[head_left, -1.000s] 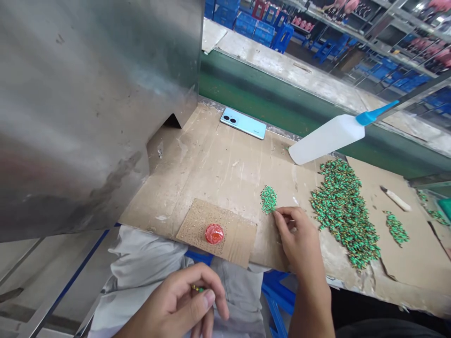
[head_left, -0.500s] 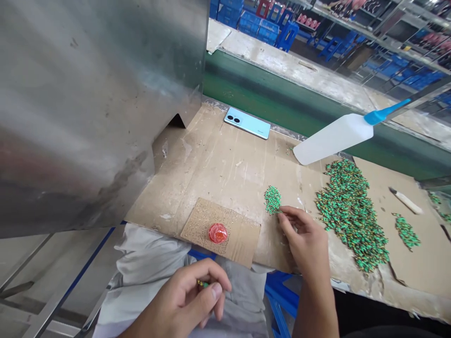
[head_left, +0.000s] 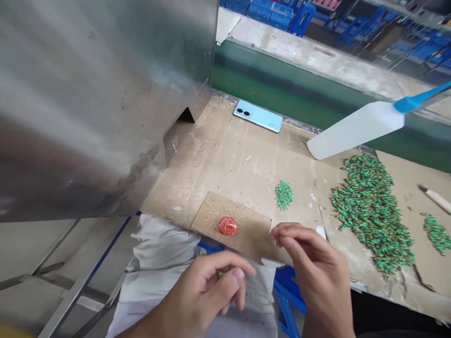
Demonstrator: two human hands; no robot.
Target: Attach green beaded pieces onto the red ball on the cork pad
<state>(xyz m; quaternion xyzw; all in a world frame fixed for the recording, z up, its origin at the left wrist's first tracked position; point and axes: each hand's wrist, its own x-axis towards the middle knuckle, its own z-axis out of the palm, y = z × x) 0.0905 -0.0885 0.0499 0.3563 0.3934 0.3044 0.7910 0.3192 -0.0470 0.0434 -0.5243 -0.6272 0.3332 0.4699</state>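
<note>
My left hand (head_left: 211,293) is curled above my lap, its fingers closed around a small green-and-gold piece (head_left: 220,272) that mostly stays hidden. Over the right end of the cardboard pad (head_left: 255,230), my right hand (head_left: 313,267) has thumb and fingertips pinched together; what lies between them is too small to make out. A round red dish (head_left: 228,226) with glossy contents sits on the pad, among tiny specks. Just beyond my right hand lies a small patch of tiny green pieces (head_left: 283,195). Farther right spreads a big heap of green-and-gold pieces (head_left: 373,211).
A white squeeze bottle (head_left: 355,129) with a blue nozzle leans at the back right. A light-blue phone (head_left: 258,116) lies near the green back wall. On the left a large metal housing (head_left: 105,103) blocks the side. A white-handled tool (head_left: 436,198) and a smaller green cluster (head_left: 437,232) lie far right.
My right hand has drawn back from the small green patch toward me, fingertips pinched. My left hand keeps its curled grip. The whole view has shifted slightly.
</note>
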